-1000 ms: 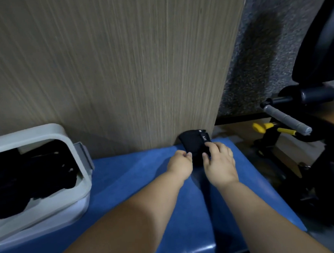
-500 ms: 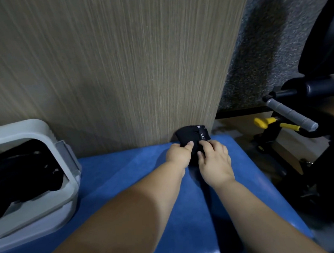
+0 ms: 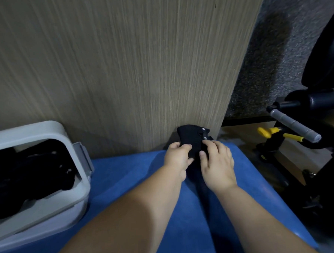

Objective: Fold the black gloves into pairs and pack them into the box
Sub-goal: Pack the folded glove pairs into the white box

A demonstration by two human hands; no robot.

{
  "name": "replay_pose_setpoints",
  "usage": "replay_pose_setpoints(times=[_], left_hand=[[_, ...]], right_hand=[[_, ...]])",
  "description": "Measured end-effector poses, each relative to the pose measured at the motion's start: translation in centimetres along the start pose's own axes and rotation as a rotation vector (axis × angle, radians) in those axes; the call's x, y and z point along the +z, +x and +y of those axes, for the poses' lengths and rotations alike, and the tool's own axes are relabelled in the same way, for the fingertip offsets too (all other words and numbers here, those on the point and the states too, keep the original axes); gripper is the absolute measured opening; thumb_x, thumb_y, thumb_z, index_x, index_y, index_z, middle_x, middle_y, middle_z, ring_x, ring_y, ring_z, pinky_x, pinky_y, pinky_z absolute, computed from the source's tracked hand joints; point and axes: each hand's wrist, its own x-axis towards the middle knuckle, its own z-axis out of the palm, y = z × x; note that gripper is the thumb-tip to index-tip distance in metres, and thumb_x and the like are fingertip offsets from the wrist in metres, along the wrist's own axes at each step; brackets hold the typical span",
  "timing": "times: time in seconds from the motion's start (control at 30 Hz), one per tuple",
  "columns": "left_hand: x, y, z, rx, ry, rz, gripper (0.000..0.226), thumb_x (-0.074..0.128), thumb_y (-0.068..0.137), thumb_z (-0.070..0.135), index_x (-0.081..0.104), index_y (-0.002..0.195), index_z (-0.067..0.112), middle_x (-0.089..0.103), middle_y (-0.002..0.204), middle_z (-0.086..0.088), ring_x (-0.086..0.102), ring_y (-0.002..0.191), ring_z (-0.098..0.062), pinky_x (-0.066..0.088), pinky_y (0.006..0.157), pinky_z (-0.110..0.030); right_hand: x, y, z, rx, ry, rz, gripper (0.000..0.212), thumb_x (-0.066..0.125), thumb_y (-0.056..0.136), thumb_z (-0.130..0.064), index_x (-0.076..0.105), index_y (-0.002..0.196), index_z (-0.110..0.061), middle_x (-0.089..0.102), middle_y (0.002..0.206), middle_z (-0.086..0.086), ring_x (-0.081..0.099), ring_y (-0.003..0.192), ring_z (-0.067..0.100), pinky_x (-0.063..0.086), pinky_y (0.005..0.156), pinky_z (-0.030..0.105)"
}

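Blue tabletop (image 3: pixel 126 179), centre frame: pinching black gloves (image 3: pixel 190 137) in right grip (image 3: pixel 217 165), left grip (image 3: pixel 177 159) newly clamped on too; fold nearly finished, box (image 3: pixel 45 127) next.

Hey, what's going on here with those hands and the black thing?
A person is handling a small bundle of black fabric gloves at the far edge of the blue padded surface, against the wood-grain panel. Their left hand and right hand both pinch it, apparently mid-fold. The pale grey plastic box to the left stands open and already holds other black gloves.
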Motion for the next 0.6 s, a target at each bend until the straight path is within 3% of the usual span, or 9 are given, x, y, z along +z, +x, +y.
replay_pose_setpoints(times=[0.1, 0.2, 0.37, 0.47, 0.6], left_hand=[[-1.4, -1.5, 1.4, 0.018, -0.067, 0.001, 0.017, 0.054, 0.092, 0.004, 0.054, 0.108, 0.012, 0.065, 0.109, -0.015, 0.065, 0.091, -0.024, 0.055, 0.067, -0.026], [-3.3, -3.0, 2.6, 0.030, -0.123, 0.008, 0.012, 0.052, 0.092, 0.001, 0.054, 0.097, 0.012, 0.064, 0.104, -0.017, 0.065, 0.088, -0.025, 0.055, 0.067, -0.028], [-7.4, -5.6, 4.2, 0.032, -0.153, 0.009, 0.019, 0.051, 0.092, 0.001, 0.056, 0.109, 0.006, 0.064, 0.110, -0.019, 0.064, 0.095, -0.026, 0.056, 0.074, -0.032], [-10.0, -7.8, 5.3, 0.018, -0.189, -0.016, 0.016, 0.047, 0.091, -0.002, 0.058, 0.102, 0.005, 0.064, 0.107, -0.017, 0.064, 0.090, -0.024, 0.055, 0.071, -0.032], [-13.8, -10.4, 6.4, -0.016, -0.202, -0.006, 0.019, 0.045, 0.091, 0.000, 0.059, 0.102, 0.005, 0.066, 0.103, -0.014, 0.064, 0.087, -0.022, 0.053, 0.067, -0.032]], right_hand=[[-0.3, -0.1, -1.4, -0.018, 0.025, 0.035, 0.039, 0.042, 0.100, -0.031, 0.047, 0.136, -0.020, 0.043, 0.141, 0.002, 0.029, 0.134, 0.021, 0.023, 0.109, 0.039], [-0.5, -0.2, -3.0, -0.056, 0.047, 0.068, 0.036, 0.043, 0.099, -0.032, 0.050, 0.133, -0.020, 0.047, 0.136, 0.001, 0.033, 0.130, 0.021, 0.027, 0.108, 0.040], [-0.9, -0.7, -6.3, -0.045, 0.160, 0.060, 0.038, 0.043, 0.098, -0.036, 0.051, 0.131, -0.018, 0.051, 0.129, 0.002, 0.039, 0.125, 0.023, 0.031, 0.107, 0.041], [-1.0, -0.9, -8.6, 0.028, 0.306, -0.022, 0.044, 0.047, 0.098, -0.038, 0.050, 0.135, -0.015, 0.050, 0.135, 0.005, 0.040, 0.129, 0.023, 0.031, 0.108, 0.037], [-1.2, -1.8, -12.4, 0.241, 0.692, -0.290, 0.047, 0.057, 0.094, -0.039, 0.050, 0.136, -0.017, 0.052, 0.135, -0.001, 0.049, 0.122, 0.015, 0.039, 0.101, 0.031]])
